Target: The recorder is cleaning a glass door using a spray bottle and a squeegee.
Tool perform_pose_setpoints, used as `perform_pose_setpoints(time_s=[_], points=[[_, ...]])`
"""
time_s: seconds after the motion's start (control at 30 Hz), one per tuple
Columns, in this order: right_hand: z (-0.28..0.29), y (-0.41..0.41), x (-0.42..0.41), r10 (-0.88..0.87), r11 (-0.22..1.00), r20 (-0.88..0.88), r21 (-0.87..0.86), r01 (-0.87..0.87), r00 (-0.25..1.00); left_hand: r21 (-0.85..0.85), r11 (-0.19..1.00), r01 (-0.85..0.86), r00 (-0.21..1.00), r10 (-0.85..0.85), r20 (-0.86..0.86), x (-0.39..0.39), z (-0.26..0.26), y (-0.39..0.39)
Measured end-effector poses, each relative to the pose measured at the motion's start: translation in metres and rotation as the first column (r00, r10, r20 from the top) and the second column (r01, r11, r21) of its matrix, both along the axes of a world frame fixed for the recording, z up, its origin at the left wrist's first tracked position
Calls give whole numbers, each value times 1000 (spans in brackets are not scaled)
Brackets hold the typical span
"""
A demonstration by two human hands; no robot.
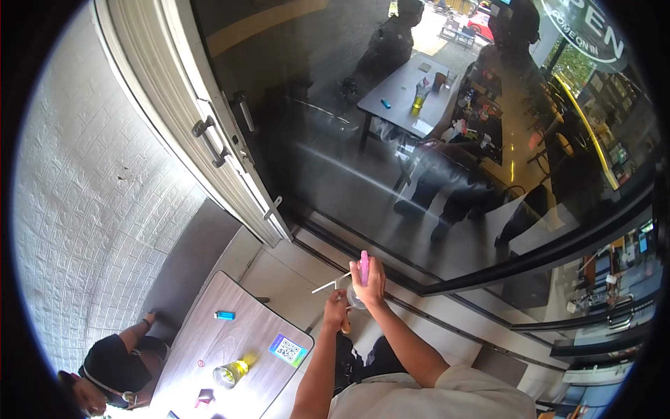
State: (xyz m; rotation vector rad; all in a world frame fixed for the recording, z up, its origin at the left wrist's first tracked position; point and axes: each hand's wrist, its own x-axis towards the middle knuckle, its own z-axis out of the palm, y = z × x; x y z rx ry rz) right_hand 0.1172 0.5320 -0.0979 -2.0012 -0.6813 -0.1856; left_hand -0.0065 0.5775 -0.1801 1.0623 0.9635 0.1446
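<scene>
My left hand (335, 311) is closed around the orange handle (345, 323) of what looks like a squeegee. Its thin pale bar (324, 287) sticks out past my fingers, and part of it is hidden behind my right hand. In my right hand (370, 285) is a spray bottle with a pink spray head (364, 264) and a clear body (355, 297). The bottle points toward a dark glass door (335, 173) in front of me. Both hands are close together, apart from the glass. Reflections of people and a table show in the pane.
A wood-grain table (246, 304) stands at my left, bearing a blue lighter (224, 315), a printed code card (288, 350) and a glass of yellow liquid (229, 374). Beyond it sits a person (123, 361). The door frame has a handle (210, 141). A floor track (419, 319) runs below.
</scene>
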Motion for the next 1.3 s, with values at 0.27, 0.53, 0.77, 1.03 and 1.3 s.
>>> perform_pose_setpoints(time_s=[0.27,0.53,0.77,1.03,1.3], points=[[-21,-58,15,-254,965,34,-56,256,967,74,965,253,966,-247,-78,27,-5,-24],[-11,-114,30,-159,986,-7,41,159,987,65,960,274,959,-268,-89,44,-7,-82],[20,-128,43,39,991,-30,133,-35,999,4,984,180,978,-180,110,30,47,-100],[48,-91,6,336,921,-133,251,-296,932,336,935,-114,977,44,209,-12,81,-96],[3,-23,-84,645,756,-189,297,-583,740,368,838,-404,915,365,172,-99,108,-46]])
